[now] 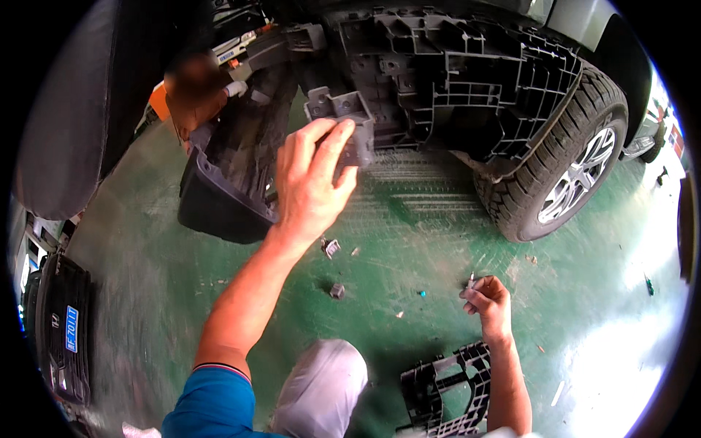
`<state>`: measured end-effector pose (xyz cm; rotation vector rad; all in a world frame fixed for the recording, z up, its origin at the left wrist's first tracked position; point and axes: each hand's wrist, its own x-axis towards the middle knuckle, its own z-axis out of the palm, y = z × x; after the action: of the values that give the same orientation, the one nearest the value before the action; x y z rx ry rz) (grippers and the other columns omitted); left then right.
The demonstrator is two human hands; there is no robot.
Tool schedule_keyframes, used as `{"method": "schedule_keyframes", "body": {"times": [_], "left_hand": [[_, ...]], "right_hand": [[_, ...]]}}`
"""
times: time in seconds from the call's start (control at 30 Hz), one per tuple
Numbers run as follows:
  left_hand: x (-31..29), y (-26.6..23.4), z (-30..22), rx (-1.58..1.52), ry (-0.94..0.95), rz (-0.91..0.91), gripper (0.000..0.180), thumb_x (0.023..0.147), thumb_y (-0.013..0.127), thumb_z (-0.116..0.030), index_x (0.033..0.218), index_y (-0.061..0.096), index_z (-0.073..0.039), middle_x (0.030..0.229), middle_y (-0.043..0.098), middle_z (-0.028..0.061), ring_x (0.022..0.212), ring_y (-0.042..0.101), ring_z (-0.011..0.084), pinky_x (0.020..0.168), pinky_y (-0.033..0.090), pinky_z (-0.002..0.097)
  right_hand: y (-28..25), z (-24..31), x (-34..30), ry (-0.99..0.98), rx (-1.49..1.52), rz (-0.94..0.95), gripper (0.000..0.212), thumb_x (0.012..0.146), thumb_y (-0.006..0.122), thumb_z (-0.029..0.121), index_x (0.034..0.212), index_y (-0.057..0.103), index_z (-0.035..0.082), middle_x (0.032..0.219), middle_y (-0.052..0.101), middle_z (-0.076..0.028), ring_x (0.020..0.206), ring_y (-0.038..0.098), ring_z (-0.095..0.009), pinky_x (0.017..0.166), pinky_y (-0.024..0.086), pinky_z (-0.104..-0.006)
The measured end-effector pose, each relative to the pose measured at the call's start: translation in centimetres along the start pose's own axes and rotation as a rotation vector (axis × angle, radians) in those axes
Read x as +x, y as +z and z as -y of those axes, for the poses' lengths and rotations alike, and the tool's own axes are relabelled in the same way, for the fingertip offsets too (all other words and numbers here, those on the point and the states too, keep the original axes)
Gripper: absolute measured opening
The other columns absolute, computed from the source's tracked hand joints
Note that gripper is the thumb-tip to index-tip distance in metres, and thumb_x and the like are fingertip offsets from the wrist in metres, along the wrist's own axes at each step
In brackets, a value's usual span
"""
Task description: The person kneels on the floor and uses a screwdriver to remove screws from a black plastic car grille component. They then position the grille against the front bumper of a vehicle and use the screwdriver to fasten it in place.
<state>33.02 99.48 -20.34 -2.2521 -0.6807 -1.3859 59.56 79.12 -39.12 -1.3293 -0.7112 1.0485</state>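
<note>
My left hand (310,171) is raised in front of the vehicle's exposed front. Its fingers close over a dark plastic bracket (319,108) with square pockets; whether the bracket is fixed to anything I cannot tell. Lower on the right, above the green floor, my right hand (488,303) pinches a small, slim, light-coloured piece (472,277) pointing upward, too small to name. Behind the bracket spreads a black ribbed plastic frame (467,80) on the vehicle. Left of my left hand hangs or rests a dark bumper part (219,201).
A tyre (511,208) with a silver wheel stands at right. On the floor lie a grey clip (331,248), a small grey block (336,291), a blue bit (423,293) and a black lattice part (427,409). A person in orange (193,95) is at upper left; a dark car (66,358) stands left.
</note>
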Motion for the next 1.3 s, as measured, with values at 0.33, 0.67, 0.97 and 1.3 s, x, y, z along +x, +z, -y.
{"method": "schedule_keyframes", "body": {"times": [0.33, 0.67, 0.97, 1.3], "left_hand": [[3.0, 3.7, 0.5, -0.159, 0.199, -0.166, 0.069, 0.062, 0.081, 0.005, 0.127, 0.059, -0.005, 0.122, 0.059, 0.0121, 0.107, 0.059, 0.0325, 0.089, 0.052, 0.0412], [3.1, 4.9, 0.5, -0.249, 0.166, -0.164, 0.068, 0.065, 0.082, 0.003, 0.128, 0.059, -0.005, 0.123, 0.059, 0.0122, 0.107, 0.060, 0.0323, 0.089, 0.053, 0.0408], [3.7, 5.1, 1.1, -0.277, 0.145, -0.158, 0.066, 0.067, 0.082, 0.003, 0.128, 0.058, -0.006, 0.126, 0.058, 0.0129, 0.113, 0.059, 0.0325, 0.095, 0.051, 0.0409], [4.5, 5.4, 1.8, -0.210, 0.147, -0.136, 0.061, 0.068, 0.082, -0.001, 0.125, 0.062, -0.006, 0.121, 0.060, 0.0125, 0.111, 0.061, 0.0311, 0.094, 0.052, 0.0392]], "right_hand": [[3.8, 0.5, 2.0, -0.052, -0.043, -0.006, 0.014, 0.086, 0.070, 0.005, 0.091, 0.057, 0.000, 0.082, 0.068, -0.008, 0.064, 0.062, -0.013, 0.059, 0.047, -0.0258], [4.1, 1.0, 1.8, -0.143, -0.101, -0.009, 0.013, 0.088, 0.069, 0.006, 0.088, 0.057, 0.003, 0.080, 0.069, -0.007, 0.064, 0.062, -0.012, 0.059, 0.048, -0.0258], [4.4, 1.5, 1.2, -0.134, -0.077, 0.006, 0.014, 0.088, 0.070, 0.006, 0.088, 0.057, 0.003, 0.082, 0.070, -0.007, 0.064, 0.061, -0.011, 0.059, 0.047, -0.0251], [4.8, 1.3, 1.3, -0.105, -0.015, 0.026, 0.013, 0.085, 0.071, 0.004, 0.091, 0.059, 0.001, 0.076, 0.065, -0.005, 0.064, 0.062, -0.012, 0.060, 0.048, -0.0257]]}}
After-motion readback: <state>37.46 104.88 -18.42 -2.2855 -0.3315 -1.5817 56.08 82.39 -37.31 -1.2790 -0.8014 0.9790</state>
